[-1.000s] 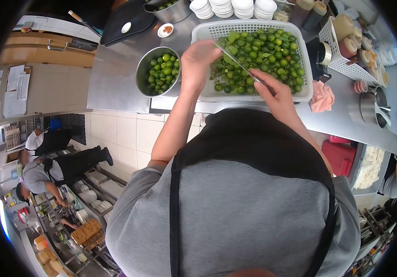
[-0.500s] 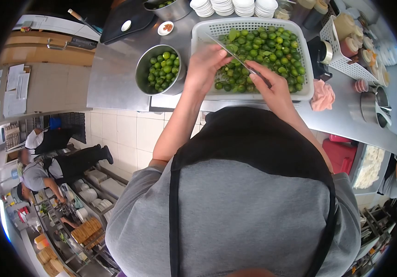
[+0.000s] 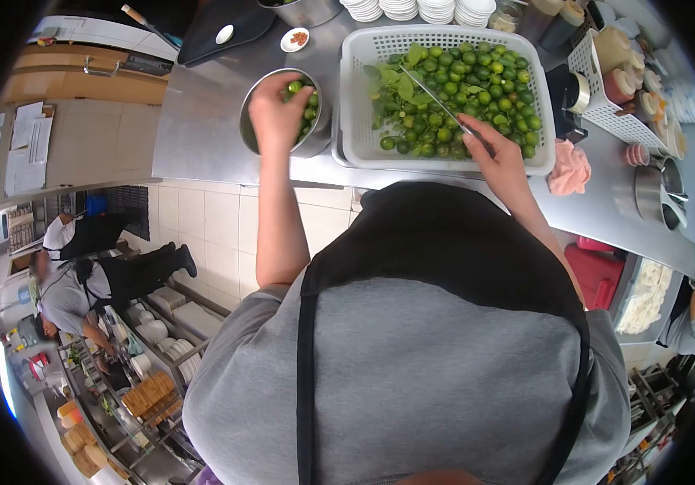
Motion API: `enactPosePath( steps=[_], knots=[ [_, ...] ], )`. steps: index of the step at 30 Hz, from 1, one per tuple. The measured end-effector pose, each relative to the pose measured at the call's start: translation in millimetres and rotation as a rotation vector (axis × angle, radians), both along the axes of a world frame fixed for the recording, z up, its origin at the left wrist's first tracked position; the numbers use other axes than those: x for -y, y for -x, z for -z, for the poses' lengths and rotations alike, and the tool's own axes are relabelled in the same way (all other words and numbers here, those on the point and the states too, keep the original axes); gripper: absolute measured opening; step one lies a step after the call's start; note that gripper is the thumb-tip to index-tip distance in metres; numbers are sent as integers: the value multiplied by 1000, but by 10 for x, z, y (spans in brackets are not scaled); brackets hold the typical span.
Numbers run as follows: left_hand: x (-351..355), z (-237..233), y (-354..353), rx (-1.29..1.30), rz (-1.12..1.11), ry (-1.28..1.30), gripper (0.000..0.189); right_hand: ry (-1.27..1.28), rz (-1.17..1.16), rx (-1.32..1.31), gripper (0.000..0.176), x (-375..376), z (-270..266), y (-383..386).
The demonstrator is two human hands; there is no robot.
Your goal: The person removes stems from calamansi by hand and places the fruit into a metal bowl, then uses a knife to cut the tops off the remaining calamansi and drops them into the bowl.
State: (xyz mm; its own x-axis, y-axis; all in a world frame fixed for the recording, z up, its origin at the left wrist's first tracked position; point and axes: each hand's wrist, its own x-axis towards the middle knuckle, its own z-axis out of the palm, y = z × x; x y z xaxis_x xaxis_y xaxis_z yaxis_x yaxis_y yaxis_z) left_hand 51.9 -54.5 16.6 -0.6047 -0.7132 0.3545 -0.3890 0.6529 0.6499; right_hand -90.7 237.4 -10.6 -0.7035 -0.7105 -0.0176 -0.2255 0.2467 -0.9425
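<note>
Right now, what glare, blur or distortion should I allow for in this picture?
Head view: strong fisheye bends the shiny stainless-steel counter towards the edges, with black corners; pale sheen on that counter; a blown-out light strip at far left; left hand slightly soft, while the thin metal blade reads clearly.

One knife point(image 3: 432, 94); four dish stacks point(image 3: 436, 10); one pink cloth point(image 3: 570, 169); one black tray point(image 3: 210, 39).
</note>
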Motion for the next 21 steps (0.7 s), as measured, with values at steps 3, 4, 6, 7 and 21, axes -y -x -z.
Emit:
enactPosePath(
  steps=[3, 4, 6, 7, 21],
  knots=[
    [-326, 299, 285, 273, 270, -42, 17, -14, -3, 16, 32, 12, -3, 0],
    [-503, 270, 394, 529, 475, -13, 13, -14, -3, 13, 32, 20, -13, -1],
    [-760, 381, 579, 952, 538, 173, 18, 20, -6, 28, 31, 12, -28, -10],
    [-792, 568, 627, 949, 542, 176, 18, 21, -2, 26, 31, -2, -22, -6],
    [-582, 249, 532, -53, 513, -922, 33, 158, 27, 105, 31, 45, -73, -10]
  ],
)
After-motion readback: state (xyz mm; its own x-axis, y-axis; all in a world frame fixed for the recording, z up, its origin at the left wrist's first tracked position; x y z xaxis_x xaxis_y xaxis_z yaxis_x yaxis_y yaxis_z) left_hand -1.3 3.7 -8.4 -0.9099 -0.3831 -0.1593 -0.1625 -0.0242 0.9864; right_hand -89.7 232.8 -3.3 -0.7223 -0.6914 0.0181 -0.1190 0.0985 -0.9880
